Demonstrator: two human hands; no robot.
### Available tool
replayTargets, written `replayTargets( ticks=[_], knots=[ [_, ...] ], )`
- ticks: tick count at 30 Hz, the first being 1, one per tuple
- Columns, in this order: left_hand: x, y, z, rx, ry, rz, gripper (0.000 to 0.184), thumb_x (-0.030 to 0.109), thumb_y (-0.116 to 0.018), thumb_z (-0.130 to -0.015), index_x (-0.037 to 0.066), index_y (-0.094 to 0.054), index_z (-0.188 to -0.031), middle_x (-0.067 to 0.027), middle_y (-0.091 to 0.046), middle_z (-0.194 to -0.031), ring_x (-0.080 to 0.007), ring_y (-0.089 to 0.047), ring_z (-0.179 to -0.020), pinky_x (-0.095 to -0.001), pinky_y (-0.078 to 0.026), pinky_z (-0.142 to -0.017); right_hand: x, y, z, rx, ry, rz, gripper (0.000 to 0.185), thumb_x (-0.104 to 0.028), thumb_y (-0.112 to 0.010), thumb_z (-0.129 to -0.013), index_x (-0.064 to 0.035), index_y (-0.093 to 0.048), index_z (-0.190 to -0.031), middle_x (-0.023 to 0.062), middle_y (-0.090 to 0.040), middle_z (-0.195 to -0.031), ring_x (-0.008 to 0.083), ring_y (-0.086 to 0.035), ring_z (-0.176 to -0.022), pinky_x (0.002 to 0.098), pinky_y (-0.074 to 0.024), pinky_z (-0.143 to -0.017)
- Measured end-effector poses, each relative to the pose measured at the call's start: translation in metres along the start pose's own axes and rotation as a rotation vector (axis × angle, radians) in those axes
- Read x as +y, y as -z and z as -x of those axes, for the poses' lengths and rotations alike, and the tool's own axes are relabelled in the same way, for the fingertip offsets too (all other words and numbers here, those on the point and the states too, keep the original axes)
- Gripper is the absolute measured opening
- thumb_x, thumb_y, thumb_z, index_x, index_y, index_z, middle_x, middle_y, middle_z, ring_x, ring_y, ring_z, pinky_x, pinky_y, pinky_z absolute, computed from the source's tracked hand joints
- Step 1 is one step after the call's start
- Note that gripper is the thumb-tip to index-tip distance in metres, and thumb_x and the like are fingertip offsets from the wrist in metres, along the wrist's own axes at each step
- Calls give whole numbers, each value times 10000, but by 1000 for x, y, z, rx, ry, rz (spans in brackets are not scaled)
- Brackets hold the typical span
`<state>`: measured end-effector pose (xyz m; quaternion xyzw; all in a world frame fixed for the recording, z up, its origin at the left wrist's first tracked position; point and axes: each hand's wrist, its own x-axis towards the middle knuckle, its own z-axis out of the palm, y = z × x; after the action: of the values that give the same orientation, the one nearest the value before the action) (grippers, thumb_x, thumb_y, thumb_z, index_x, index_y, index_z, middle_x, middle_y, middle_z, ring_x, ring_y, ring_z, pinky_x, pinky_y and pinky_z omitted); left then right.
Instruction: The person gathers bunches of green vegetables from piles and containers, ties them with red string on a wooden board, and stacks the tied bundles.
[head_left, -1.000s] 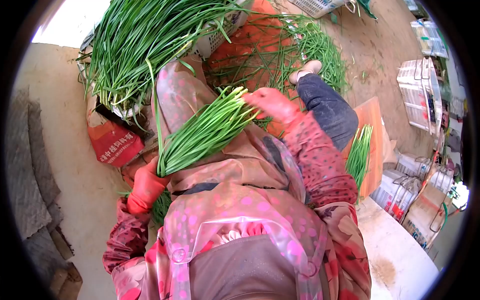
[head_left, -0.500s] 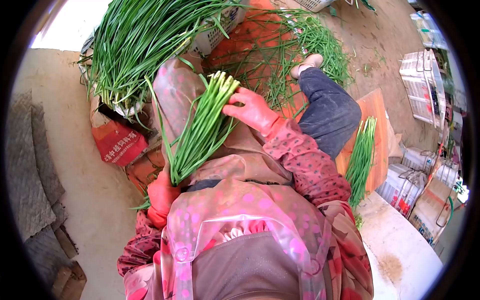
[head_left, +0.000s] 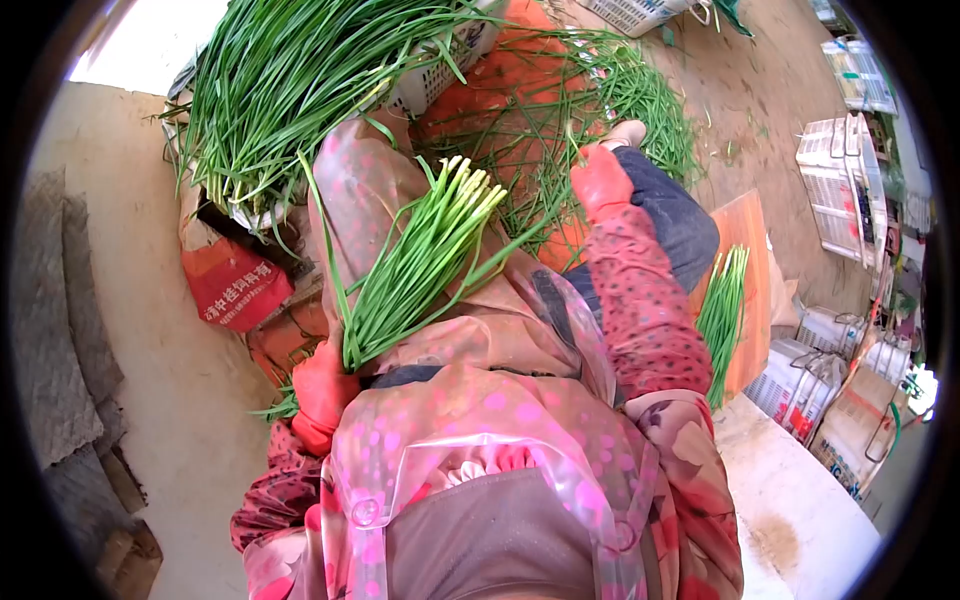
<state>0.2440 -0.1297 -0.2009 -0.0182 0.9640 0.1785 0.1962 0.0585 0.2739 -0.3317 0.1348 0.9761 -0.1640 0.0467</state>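
In a red rubber glove, my left hand (head_left: 325,385) is closed around the lower leafy end of a bunch of green chives (head_left: 425,265). The bunch slants across my lap, its pale cut ends pointing up and away. My right hand (head_left: 602,182), gloved in the same red, is closed out past the bunch, above my right leg. A long green chive blade (head_left: 520,243) stretches from the bunch up to this hand. The exact grip of its fingertips is hard to make out against the loose greens behind.
A large heap of chives (head_left: 300,90) overhangs a white crate (head_left: 440,70) at upper left. Loose chive scraps (head_left: 645,95) litter the floor ahead. To my right, another bunch (head_left: 722,320) lies on a wooden board (head_left: 750,260). White baskets (head_left: 840,185) stand farther right.
My right hand has left the cut ends of the bunch and moved right and forward, drawing a blade outward. The bunch has spread slightly to the right; my left hand keeps its hold.
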Motion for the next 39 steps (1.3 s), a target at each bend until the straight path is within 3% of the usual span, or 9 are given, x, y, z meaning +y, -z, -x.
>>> replayTargets(
  ticks=[5,8,10,18,21,25,34,36,39],
  knots=[
    [-4,-1,-5,20,-117,-104,752,229,-709,-670,193,-419,-1364,-161,-599,-719,-384,-605,-629,-488,-467,-536,-87,49,18,-87,824,-471,405,-228,-639,-819,-118,-593,-1206,132,-592,-1210,280,-551,-1135,383,-437,-967],
    [-4,1,-9,-16,-69,-131,715,233,-726,-657,202,-472,-1326,-156,-606,-741,-375,-614,-655,-483,-476,-561,-126,27,24,-175,874,-468,335,-231,-622,-819,-120,-625,-1135,115,-628,-1120,288,-579,-1067,407,-458,-918],
    [-5,5,-9,-42,-8,-150,667,234,-735,-650,207,-528,-1284,-151,-614,-768,-371,-621,-683,-478,-485,-588,-139,17,18,-567,785,-112,223,-223,-591,-822,-112,-650,-1007,85,-648,-989,299,-597,-978,432,-474,-852],
    [-12,4,-14,-67,-90,-163,678,211,-699,-668,221,-505,-1317,-149,-596,-697,-374,-604,-639,-460,-481,-555,-77,24,-25,-441,526,26,256,-232,-596,-818,-98,-665,-1025,151,-665,-1000,344,-633,-940,429,-508,-812],
    [-21,-2,-17,1,-208,-184,632,175,-643,-710,191,-475,-1320,-129,-591,-671,-338,-599,-584,-452,-471,-522,-83,20,-22,-853,488,-642,579,-271,-698,-832,-60,-486,-1328,64,-637,-1104,134,-588,-1027,280,-466,-886],
    [-31,-1,-18,-70,-149,-158,579,145,-628,-739,213,-520,-1303,-161,-633,-773,-360,-625,-688,-442,-492,-582,-120,18,2,-1099,516,-554,400,-327,-726,-760,-97,-676,-1083,82,-681,-991,194,-627,-920,316,-478,-838],
    [-40,11,-34,-284,-70,470,371,131,-691,-807,103,-619,-1169,-105,-688,-914,-183,-661,-803,-300,-505,-729,-83,16,-3,-657,273,-800,149,-154,-633,-807,-24,-679,-861,64,-687,-797,147,-643,-711,287,-507,-665],
    [-39,17,-36,-379,22,705,305,102,-702,-828,6,-637,-1110,-20,-683,-970,-117,-616,-825,-275,-503,-736,-37,10,-25,-538,-82,-1050,184,-169,-610,-859,1,-633,-925,88,-664,-760,179,-628,-622,294,-516,-647],
    [-37,37,-40,-682,215,957,302,105,-720,-806,22,-650,-1087,-17,-670,-896,-97,-597,-741,-258,-495,-651,18,5,-33,-601,-312,-851,358,-247,-622,-880,-36,-569,-1164,74,-649,-1018,193,-634,-864,344,-530,-710]
  ],
)
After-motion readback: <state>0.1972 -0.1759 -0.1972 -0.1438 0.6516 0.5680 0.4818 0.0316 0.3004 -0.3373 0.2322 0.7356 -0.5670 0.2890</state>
